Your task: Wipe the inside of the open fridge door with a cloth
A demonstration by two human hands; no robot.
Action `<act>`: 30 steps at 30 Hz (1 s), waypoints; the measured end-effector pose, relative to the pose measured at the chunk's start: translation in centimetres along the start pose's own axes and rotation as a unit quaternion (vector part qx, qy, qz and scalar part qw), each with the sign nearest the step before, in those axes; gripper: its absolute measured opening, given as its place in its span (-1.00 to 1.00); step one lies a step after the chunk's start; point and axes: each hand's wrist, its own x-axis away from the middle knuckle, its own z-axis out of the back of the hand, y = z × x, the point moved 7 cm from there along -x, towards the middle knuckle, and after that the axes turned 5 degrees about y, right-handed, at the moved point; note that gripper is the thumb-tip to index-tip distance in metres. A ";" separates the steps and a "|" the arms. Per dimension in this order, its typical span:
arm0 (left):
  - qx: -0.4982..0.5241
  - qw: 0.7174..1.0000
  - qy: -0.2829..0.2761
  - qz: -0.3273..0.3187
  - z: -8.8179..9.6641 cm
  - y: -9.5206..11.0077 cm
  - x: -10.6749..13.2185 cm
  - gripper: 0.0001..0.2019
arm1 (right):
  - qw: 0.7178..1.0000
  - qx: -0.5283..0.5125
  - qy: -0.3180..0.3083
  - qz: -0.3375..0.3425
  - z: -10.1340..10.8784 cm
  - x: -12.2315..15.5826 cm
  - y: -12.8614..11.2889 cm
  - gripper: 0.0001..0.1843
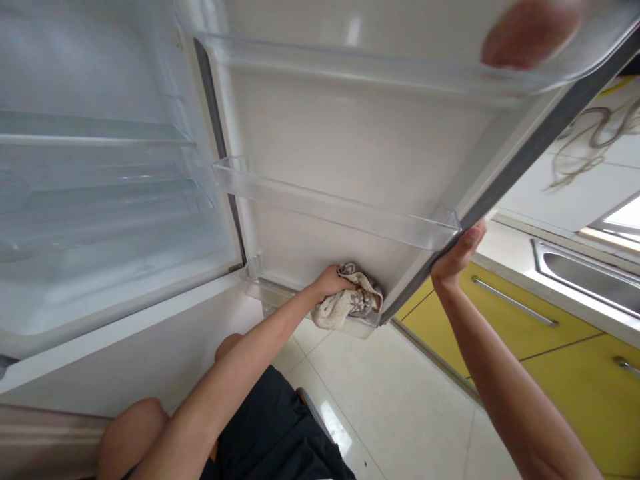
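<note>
A fridge door (350,127) stands wide open before me. My left hand (334,283) is closed on a crumpled beige and brown patterned cloth (345,305) at the right end of the lowest clear door bin (273,293). The cloth hangs partly over the bin's front; my fingertips are hidden in its folds. Higher up and to the right, my right hand (457,257) grips the door's outer edge, its thumb near the end of the middle door bin (335,210). Where its other fingers lie behind the door I cannot see.
Left of the door is the fridge interior with glass shelves (90,127). A blurred reddish round thing (530,33) shows at the upper door bin. Yellow cabinets (500,320) and a counter with a metal sink (595,273) stand right. Below lies the tiled floor (395,393).
</note>
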 end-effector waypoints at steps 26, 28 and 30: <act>0.118 0.771 0.626 0.001 19.9 -1.8 8.5 -0.55 | 1.000 0.006 0.019 -0.017 0.6 0.2 0.7 -0.37; 0.150 0.753 0.640 -0.011 19.0 -0.8 7.9 -0.53 | 1.000 0.003 0.019 -0.019 0.5 0.2 0.6 -0.38; 0.170 0.739 0.651 -0.035 18.0 0.7 7.3 -0.55 | 0.999 0.005 0.022 -0.024 0.5 0.2 0.5 -0.38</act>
